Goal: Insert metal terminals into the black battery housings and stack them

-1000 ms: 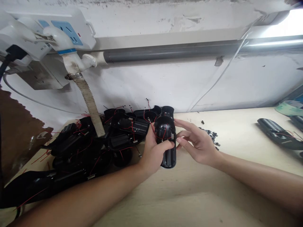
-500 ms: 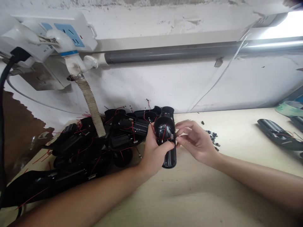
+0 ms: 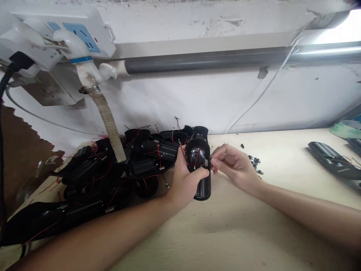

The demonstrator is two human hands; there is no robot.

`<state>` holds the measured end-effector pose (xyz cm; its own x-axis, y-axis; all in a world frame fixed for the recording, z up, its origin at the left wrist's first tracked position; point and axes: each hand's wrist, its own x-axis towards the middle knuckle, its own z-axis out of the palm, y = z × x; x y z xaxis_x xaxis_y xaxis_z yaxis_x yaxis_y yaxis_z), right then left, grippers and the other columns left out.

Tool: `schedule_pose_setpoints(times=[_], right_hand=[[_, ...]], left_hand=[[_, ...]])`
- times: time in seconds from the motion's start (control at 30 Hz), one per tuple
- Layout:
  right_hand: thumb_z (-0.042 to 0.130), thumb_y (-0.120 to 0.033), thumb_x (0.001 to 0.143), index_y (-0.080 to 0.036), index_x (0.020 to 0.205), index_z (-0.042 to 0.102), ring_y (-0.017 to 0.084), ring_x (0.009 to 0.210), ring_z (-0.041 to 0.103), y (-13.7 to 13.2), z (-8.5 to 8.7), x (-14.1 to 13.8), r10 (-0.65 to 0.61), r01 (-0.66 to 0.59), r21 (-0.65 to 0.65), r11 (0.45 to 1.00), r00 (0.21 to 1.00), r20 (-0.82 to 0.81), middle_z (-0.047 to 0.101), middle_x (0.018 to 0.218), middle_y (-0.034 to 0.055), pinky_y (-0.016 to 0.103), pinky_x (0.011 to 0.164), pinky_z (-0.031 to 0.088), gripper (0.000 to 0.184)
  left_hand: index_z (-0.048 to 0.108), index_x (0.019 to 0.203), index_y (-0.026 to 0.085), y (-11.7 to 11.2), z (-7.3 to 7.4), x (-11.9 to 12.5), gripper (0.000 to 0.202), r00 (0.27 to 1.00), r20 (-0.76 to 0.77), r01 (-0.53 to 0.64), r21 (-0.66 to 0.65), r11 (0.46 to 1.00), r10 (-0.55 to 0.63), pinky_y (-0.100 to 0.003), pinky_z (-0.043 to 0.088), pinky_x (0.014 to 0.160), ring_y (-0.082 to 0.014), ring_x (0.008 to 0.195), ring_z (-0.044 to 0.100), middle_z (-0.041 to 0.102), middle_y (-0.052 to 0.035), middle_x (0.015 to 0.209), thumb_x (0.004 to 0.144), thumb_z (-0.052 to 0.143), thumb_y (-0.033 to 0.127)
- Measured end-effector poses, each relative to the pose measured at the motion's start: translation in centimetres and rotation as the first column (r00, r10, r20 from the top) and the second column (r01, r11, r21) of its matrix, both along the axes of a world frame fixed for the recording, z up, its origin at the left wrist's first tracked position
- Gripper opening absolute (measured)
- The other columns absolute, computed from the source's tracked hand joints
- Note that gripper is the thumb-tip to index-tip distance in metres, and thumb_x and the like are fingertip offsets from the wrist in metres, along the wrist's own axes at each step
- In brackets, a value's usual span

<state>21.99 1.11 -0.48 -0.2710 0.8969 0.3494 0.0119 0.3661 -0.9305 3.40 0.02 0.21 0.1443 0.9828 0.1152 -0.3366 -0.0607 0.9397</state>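
My left hand (image 3: pixel 184 180) is wrapped round a black plastic housing (image 3: pixel 200 165) with thin red wires inside it, holding it just above the pale wooden bench (image 3: pixel 231 233). My right hand (image 3: pixel 235 165) is closed in a pinch at the housing's right edge, on a small part too tiny to name. Behind and left of the housing lies a pile of similar black housings (image 3: pixel 113 173) with red wires.
A ribbed hose (image 3: pixel 108 124) hangs from a white fitting by a power strip (image 3: pixel 56 37) at top left. A grey pipe (image 3: pixel 225 62) runs along the wall. Small black bits (image 3: pixel 255 163) lie right of my hands. Another black housing (image 3: pixel 332 160) rests far right.
My right hand's fingers went from spread out beside the housing to pinched together at its right edge. My left hand kept its hold, nearly still.
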Motion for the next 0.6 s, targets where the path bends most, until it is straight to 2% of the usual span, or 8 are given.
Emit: schedule_pose_setpoints(times=[0.23, 0.43, 0.53, 0.6], right_hand=[[0.076, -0.027, 0.103, -0.020, 0.085, 0.063, 0.012, 0.066, 0.063, 0.4, -0.1, 0.1, 0.136, -0.142, -0.062, 0.988, 0.987, -0.086, 0.066, 0.078, 0.0014, 0.026, 0.057, 0.052, 0.023], [0.077, -0.029, 0.103, -0.020, 0.085, 0.060, 0.011, 0.065, 0.062, -0.1, -0.3, -0.1, 0.125, -0.131, -0.068, 0.989, 0.989, -0.080, 0.066, 0.079, 0.0015, 0.025, 0.056, 0.051, 0.026], [0.075, -0.031, 0.104, -0.020, 0.086, 0.060, 0.011, 0.065, 0.061, -0.4, -0.1, -0.1, 0.125, -0.128, -0.068, 0.989, 0.991, -0.047, 0.066, 0.079, 0.0016, 0.026, 0.057, 0.051, 0.026], [0.076, -0.032, 0.104, -0.021, 0.092, 0.062, 0.011, 0.067, 0.059, -0.6, 0.2, 0.1, 0.072, -0.073, -0.046, 0.996, 0.997, -0.012, 0.065, 0.082, 0.0007, 0.025, 0.058, 0.051, 0.021]], left_hand=[[0.055, 0.111, 0.021, 0.2, -0.4, 0.0, 0.050, 1.000, -0.003, 0.003, -0.013, 1.000, -0.003, -0.031, 0.047, 0.080, -0.0164, 0.089, 0.060, 0.064, 0.0027, 0.096, 0.067, 0.074, 0.010], [0.055, 0.110, 0.022, 0.3, -1.1, -0.3, 0.048, 1.000, -0.014, -0.005, -0.023, 1.000, 0.004, -0.031, 0.046, 0.082, -0.0160, 0.091, 0.056, 0.062, 0.0026, 0.099, 0.068, 0.073, 0.009], [0.055, 0.110, 0.022, 0.3, -0.8, -0.3, 0.047, 1.000, -0.017, 0.010, -0.016, 1.000, -0.010, -0.031, 0.046, 0.081, -0.0164, 0.091, 0.057, 0.062, 0.0024, 0.099, 0.069, 0.074, 0.010], [0.055, 0.109, 0.021, 0.3, -0.4, -0.2, 0.047, 0.999, -0.038, 0.020, -0.018, 1.000, -0.021, -0.031, 0.046, 0.081, -0.0167, 0.091, 0.057, 0.062, 0.0022, 0.098, 0.068, 0.075, 0.011]])
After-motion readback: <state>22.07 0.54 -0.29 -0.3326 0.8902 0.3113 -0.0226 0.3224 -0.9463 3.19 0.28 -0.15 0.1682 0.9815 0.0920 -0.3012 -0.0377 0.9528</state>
